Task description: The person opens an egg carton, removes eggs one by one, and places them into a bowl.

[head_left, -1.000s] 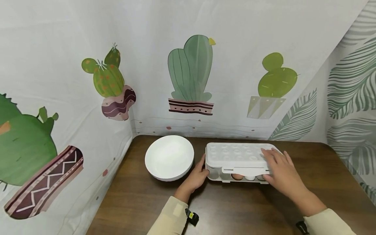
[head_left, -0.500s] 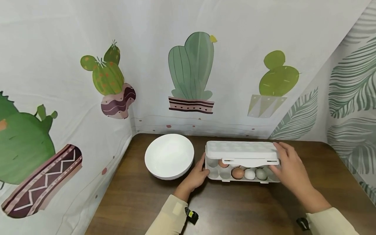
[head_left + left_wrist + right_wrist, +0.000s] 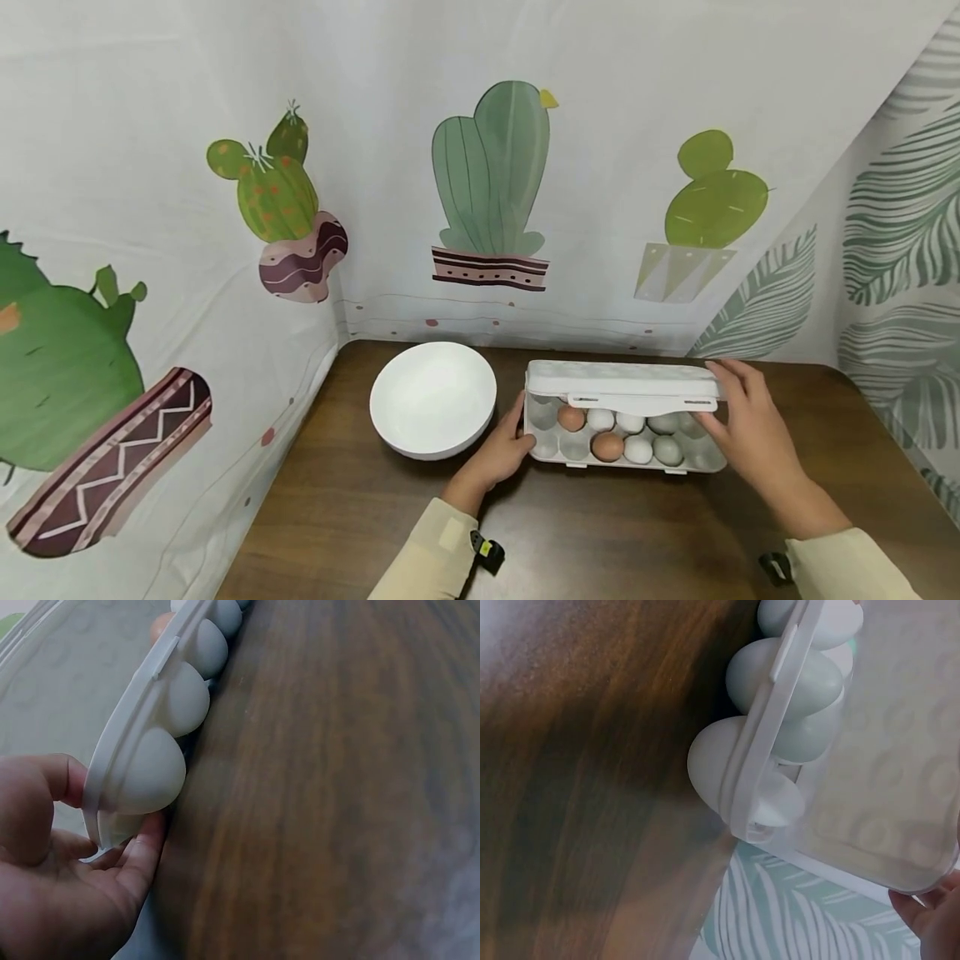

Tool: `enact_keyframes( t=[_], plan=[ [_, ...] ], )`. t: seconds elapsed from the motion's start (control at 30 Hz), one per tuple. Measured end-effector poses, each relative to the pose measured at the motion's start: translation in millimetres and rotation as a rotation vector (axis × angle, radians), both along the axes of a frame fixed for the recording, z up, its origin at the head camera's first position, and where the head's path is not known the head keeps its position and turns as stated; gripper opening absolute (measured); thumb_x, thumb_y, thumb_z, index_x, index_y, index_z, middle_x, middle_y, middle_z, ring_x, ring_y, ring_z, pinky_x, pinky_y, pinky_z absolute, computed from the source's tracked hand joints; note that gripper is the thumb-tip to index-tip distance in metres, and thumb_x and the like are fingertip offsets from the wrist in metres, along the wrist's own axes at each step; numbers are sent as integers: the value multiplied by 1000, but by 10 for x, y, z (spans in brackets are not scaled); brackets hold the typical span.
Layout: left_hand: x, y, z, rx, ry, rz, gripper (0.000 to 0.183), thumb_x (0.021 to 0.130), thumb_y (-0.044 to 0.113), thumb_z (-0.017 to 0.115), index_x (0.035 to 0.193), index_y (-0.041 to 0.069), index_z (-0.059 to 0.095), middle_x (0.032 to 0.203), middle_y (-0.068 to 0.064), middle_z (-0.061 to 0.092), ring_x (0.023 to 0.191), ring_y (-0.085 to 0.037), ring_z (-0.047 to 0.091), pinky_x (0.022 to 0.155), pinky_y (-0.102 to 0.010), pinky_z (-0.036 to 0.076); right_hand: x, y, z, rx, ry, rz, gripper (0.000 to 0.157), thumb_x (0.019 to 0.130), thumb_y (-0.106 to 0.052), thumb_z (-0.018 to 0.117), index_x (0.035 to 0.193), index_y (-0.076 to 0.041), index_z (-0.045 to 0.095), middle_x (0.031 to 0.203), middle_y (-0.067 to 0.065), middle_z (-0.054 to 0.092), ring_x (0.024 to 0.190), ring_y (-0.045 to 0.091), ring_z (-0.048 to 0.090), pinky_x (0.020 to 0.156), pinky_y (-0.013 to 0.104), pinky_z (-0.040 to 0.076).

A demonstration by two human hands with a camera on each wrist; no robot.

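A white egg carton (image 3: 575, 447) stands on the table with its lid (image 3: 622, 380) tilted partly up. Brown eggs (image 3: 607, 447), white eggs (image 3: 638, 450) and pale green eggs (image 3: 667, 450) sit in its cups; the left-end cups are bare. My left hand (image 3: 497, 458) holds the carton's left end, thumb on the rim and fingers beneath, as the left wrist view shows. At the other end, my right hand (image 3: 759, 429) pinches the lid's front right corner, thumb at its underside. In the right wrist view only a little of that hand (image 3: 937, 919) shows. The lid hides part of the back row.
A white bowl (image 3: 432, 400) stands left of the carton, close to my left hand. The brown wooden table (image 3: 600, 533) runs back to a hanging cloth (image 3: 600, 167) printed with cacti and leaves.
My right hand has raised the lid's front edge, tilting it back and uncovering the eggs, and has shifted right to the lid's corner. The left hand has stayed at the carton's left end.
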State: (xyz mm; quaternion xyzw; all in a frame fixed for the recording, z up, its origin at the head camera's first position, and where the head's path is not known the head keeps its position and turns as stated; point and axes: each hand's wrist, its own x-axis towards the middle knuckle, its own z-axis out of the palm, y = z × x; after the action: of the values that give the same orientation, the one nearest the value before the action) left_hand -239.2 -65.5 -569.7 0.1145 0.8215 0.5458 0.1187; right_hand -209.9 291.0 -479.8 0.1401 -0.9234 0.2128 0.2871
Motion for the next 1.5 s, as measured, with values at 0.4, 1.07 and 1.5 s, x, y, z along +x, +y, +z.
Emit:
enact_keyframes(
  t=[0.4, 1.07, 1.5],
  plan=[
    [48, 18, 43, -16, 9, 6, 85, 89, 10, 50, 164, 12, 8, 168, -16, 19, 131, -24, 48, 115, -43, 34, -101, 22, 30, -182, -48, -79, 77, 83, -7, 78, 148, 5, 39, 145, 33, 35, 129, 53, 40, 93, 67, 40],
    [87, -10, 49, -31, 10, 0, 85, 90, 13, 50, 163, 11, 8, 167, -16, 21, 132, -26, 46, 114, -46, 34, -278, 54, 92, -416, -235, -115, 65, 104, -27, 54, 152, 8, 29, 146, 41, 35, 129, 58, 42, 104, 67, 38],
    [137, -23, 74, -35, 8, 6, 85, 89, 12, 51, 163, 11, 9, 167, -18, 20, 142, -29, 38, 119, -51, 28, -396, 97, 201, -433, -307, -107, 60, 108, -36, 42, 153, 3, 34, 145, 35, 44, 116, 50, 58, 83, 22, 46]
  ],
)
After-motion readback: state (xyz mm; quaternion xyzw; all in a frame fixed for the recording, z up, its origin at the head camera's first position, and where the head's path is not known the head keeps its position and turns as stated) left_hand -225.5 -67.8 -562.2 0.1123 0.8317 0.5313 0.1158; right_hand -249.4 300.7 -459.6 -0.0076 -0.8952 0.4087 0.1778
